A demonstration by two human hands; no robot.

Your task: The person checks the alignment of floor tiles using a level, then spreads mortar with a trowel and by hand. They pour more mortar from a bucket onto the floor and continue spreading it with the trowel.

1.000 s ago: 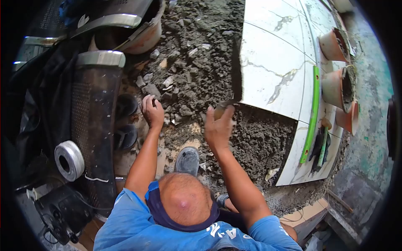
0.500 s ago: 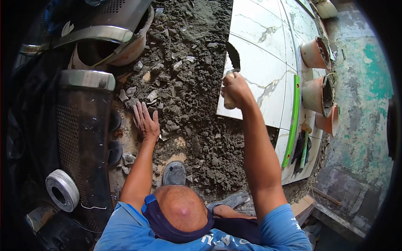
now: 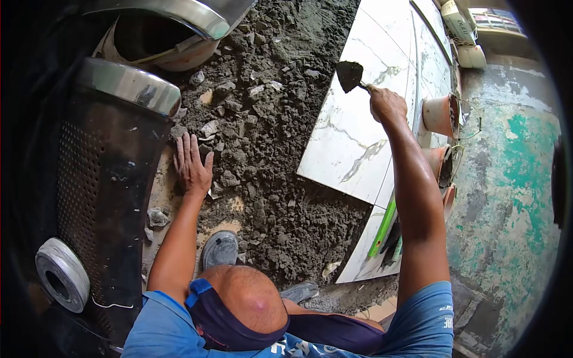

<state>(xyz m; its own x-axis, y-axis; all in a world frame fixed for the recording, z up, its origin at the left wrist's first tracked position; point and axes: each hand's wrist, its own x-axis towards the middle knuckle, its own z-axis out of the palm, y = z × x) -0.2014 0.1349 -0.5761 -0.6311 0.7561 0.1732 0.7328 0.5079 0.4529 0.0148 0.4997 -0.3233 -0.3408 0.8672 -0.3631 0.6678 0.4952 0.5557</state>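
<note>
My right hand (image 3: pixel 388 106) is wrapped round the handle of a trowel (image 3: pixel 350 76). Its dark blade points left, over the edge where the white marbled tiles (image 3: pixel 340 140) meet the damp mortar. Most of the handle is hidden by my fingers. My left hand (image 3: pixel 194 164) rests palm down with fingers spread on the rubble at the left side of the mortar bed (image 3: pixel 274 137). Small stones and broken chips lie around its fingertips.
A green level (image 3: pixel 383 228) lies on the tiles, partly behind my right arm. Buckets (image 3: pixel 439 116) line the right side. A perforated metal appliance (image 3: pixel 113 155) stands on the left, with a wire spool (image 3: pixel 62 274) near it. Another bucket (image 3: pixel 194 56) is at the upper left.
My right hand has swung away and to the right with the trowel, whose blade has turned to point left and shows its broad face. My left hand stays on the ground; the view has shifted.
</note>
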